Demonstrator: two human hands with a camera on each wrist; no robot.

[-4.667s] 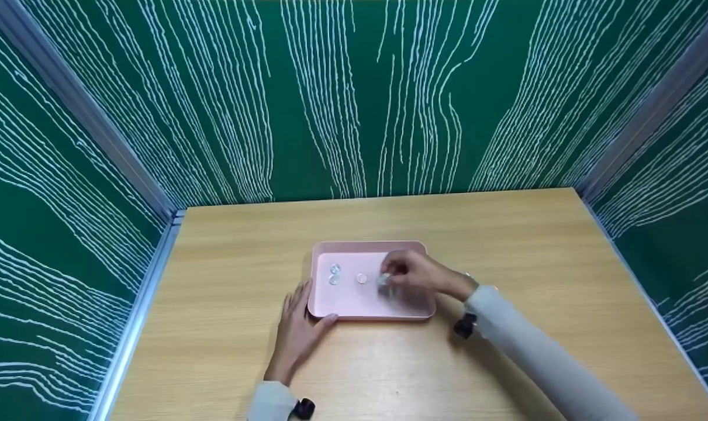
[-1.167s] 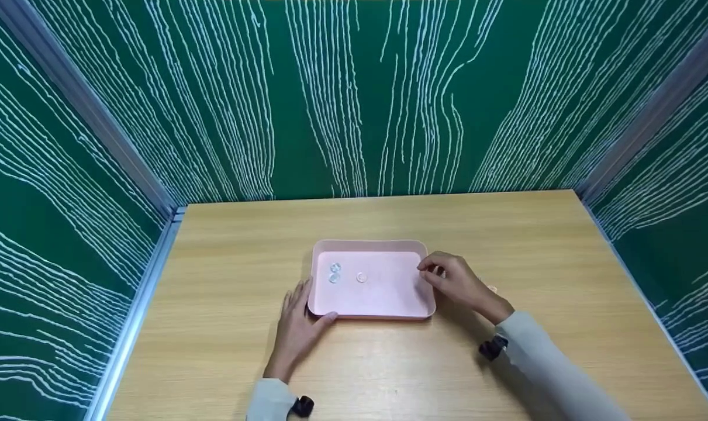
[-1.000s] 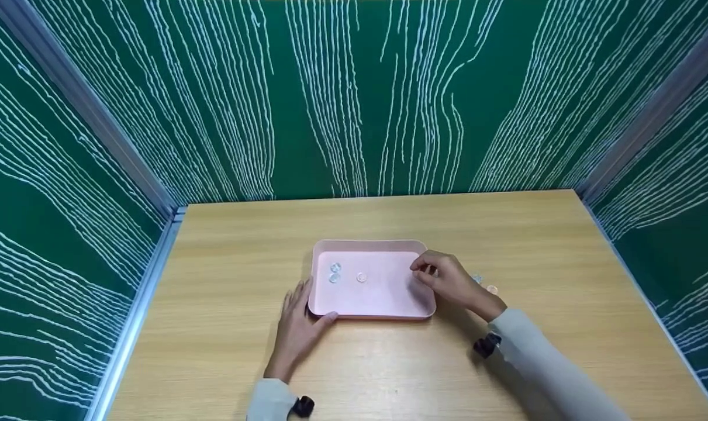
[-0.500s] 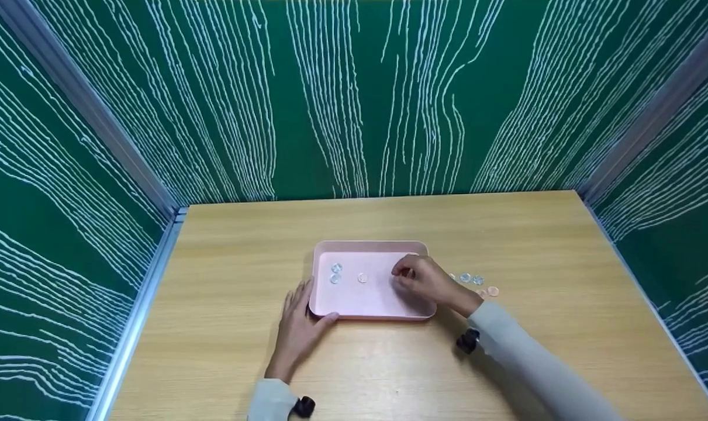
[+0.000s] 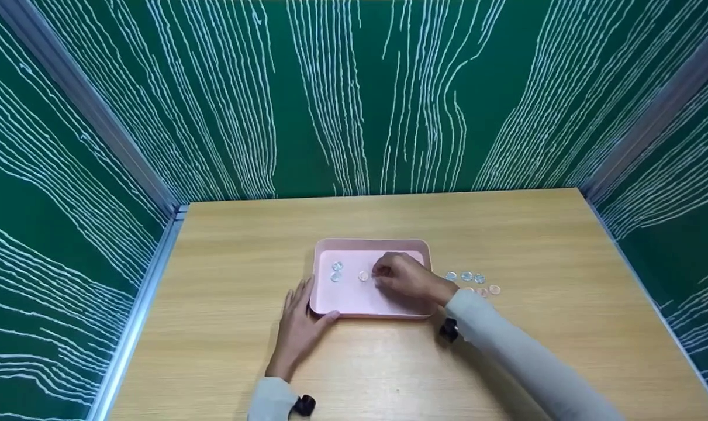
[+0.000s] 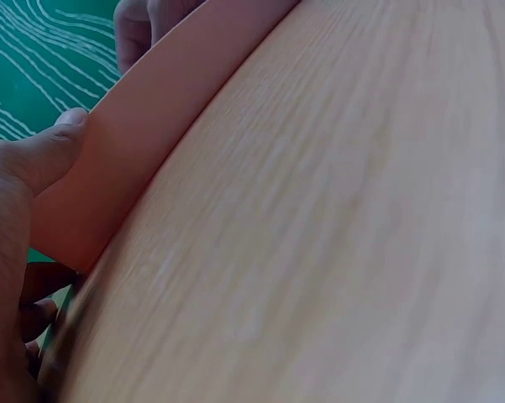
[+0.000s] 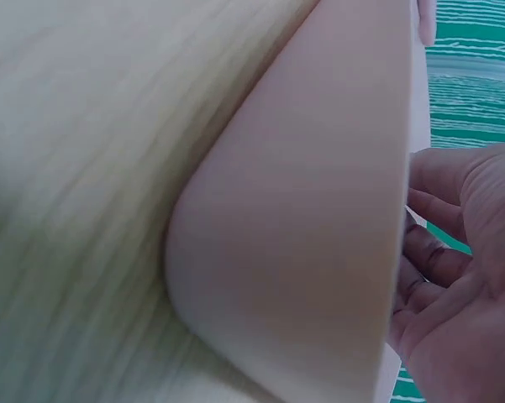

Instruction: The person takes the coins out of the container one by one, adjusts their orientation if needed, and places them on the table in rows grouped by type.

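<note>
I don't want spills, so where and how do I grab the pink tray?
I'd hold the pink tray by its short sides, one hand from the left, one from the right: those raised walls ring a flat floor and should pinch easily.

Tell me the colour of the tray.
The tray is pale pink, clearest in the head view.

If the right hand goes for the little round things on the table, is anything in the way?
Yes: the tray's right wall. The right hand reaches into the tray; those round things lie outside, so the hand should probably lift over.
</note>
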